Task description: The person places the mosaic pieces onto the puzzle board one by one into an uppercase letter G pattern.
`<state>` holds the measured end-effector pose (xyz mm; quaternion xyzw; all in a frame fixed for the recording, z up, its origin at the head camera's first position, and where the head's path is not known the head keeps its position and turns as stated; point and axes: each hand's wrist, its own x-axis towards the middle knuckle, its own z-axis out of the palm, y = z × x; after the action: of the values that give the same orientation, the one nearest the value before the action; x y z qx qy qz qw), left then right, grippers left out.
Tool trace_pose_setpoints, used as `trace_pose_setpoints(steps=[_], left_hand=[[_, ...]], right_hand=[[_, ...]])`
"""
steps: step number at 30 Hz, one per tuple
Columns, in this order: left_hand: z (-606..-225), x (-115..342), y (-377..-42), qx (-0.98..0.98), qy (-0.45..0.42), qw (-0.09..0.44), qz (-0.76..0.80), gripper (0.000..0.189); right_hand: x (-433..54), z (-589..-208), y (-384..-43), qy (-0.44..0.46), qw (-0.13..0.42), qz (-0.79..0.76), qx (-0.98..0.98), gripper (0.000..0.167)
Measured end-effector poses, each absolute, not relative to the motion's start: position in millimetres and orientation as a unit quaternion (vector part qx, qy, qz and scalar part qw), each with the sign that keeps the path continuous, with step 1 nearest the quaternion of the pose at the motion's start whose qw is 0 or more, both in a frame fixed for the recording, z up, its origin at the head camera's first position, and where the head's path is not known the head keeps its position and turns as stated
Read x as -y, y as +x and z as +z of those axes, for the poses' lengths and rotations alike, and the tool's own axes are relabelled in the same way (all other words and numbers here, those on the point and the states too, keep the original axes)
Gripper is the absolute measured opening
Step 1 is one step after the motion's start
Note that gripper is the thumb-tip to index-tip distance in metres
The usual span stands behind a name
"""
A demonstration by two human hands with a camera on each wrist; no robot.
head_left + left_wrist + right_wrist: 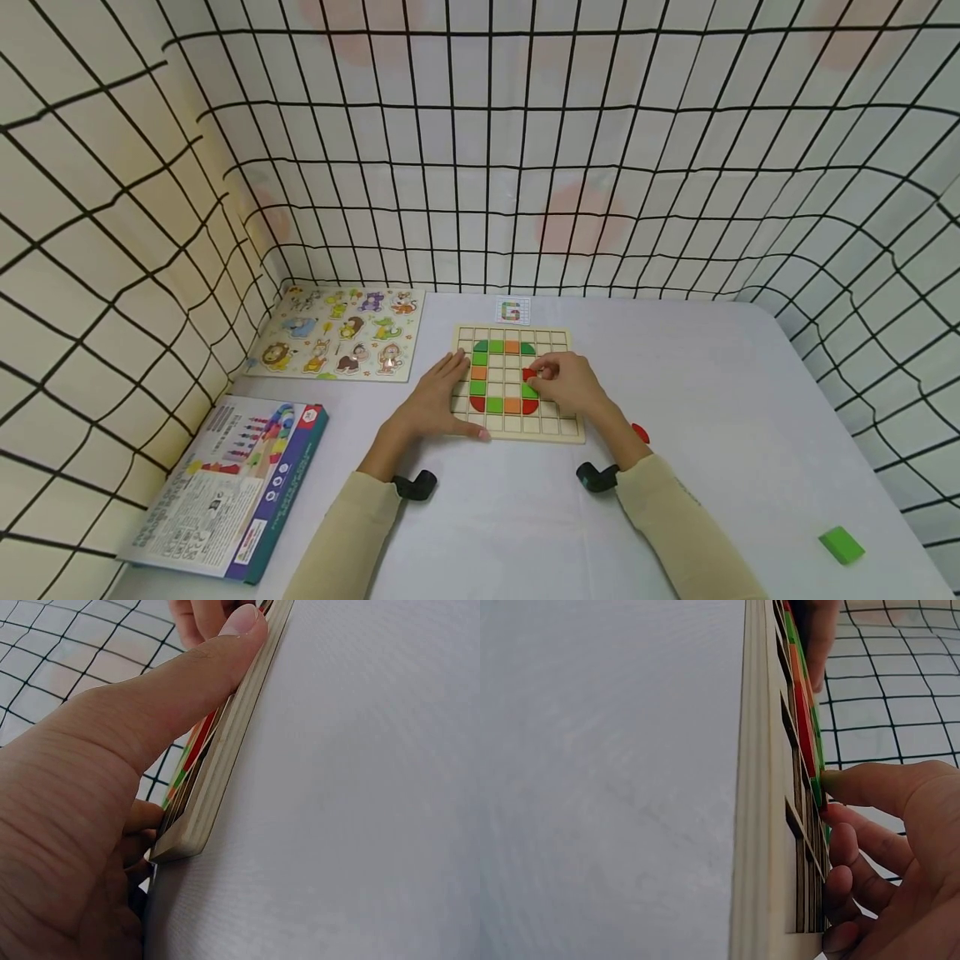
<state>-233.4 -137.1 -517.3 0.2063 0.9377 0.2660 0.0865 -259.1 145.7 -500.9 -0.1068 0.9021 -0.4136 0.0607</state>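
Observation:
A wooden grid board [555, 427] lies on the white table, with green, orange and red pieces set in a ring-like outline. My left hand [432, 406] rests at the board's near left corner, fingers along the left side and thumb [187, 679] along the front edge. Between thumb and index finger my right hand [573, 385] pinches a small red piece [529, 374] at the right side of the outline, just above a green piece [530, 390]. Its exact shape is partly hidden by the fingers. Behind the board lies a small pattern card [513, 311].
An animal puzzle board [341, 333] lies at the back left, with a boxed set [225, 487] in front of it. Another red piece [640, 432] lies beside the right forearm. A green block [842, 545] sits far right. Black netting [487, 167] surrounds the table.

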Motion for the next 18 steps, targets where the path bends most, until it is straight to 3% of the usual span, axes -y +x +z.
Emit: trace_pose_setpoints(steps=[18], left_hand=[[-517.5, 137.9, -233.3, -0.936, 0.207, 0.083, 0.272, 0.135]], right_hand=[[-150.8, -499.4, -256.9, -0.105, 0.065, -0.427, -0.896, 0.022]])
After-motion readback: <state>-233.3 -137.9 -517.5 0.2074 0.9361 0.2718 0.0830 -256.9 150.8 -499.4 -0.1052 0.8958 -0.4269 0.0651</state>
